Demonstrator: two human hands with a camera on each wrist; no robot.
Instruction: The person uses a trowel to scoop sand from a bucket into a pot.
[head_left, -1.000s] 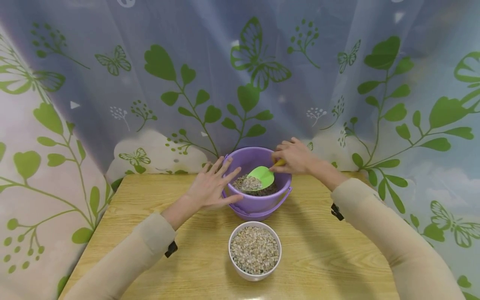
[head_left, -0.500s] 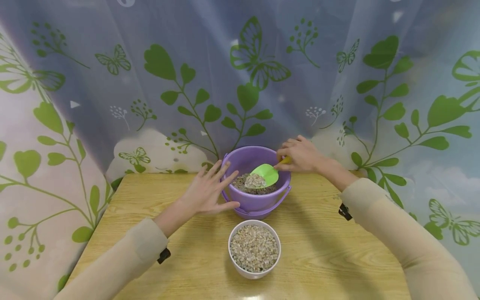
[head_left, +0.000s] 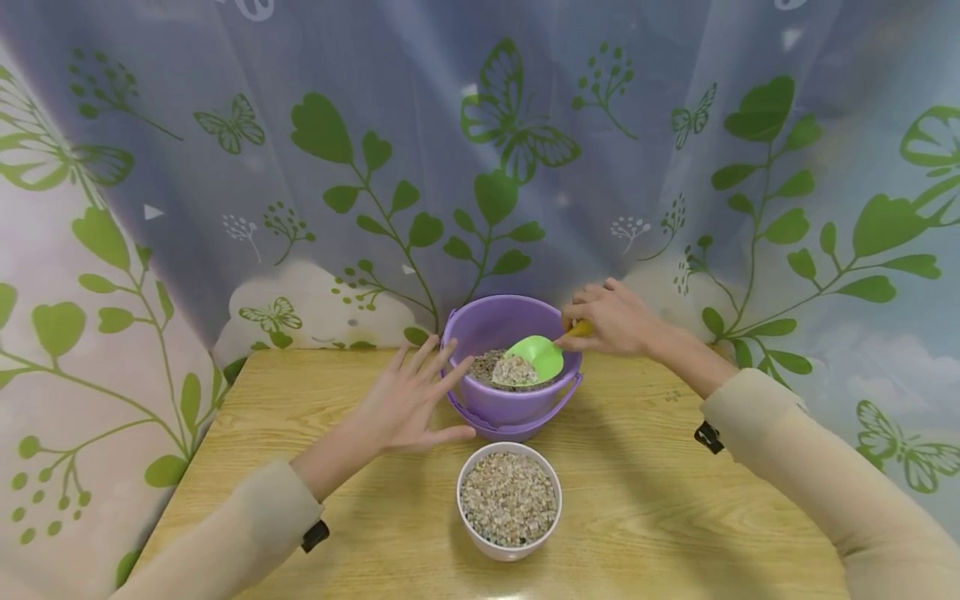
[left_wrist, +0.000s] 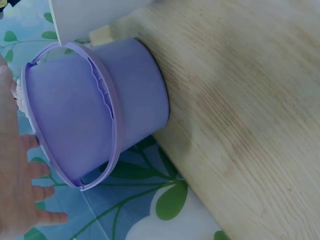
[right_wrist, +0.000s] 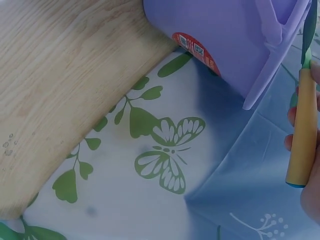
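My right hand grips the yellow handle of a small trowel, whose green blade bears a heap of pale gravel. The blade is held over the mouth of a purple bucket, tilted down toward its left. Darker gravel lies inside the bucket. With fingers spread, my left hand is beside the bucket's left rim; whether it touches is unclear. In front of the bucket stands a white bowl filled nearly to its rim with gravel.
The bucket's purple handle hangs down at its front. Everything stands on a wooden table, with the bucket near the back edge. A curtain printed with leaves and butterflies rises right behind and at both sides.
My right hand has shifted a little to the right with the loaded trowel, which stays above the bucket. The left hand has drawn slightly left and toward me, away from the bucket.
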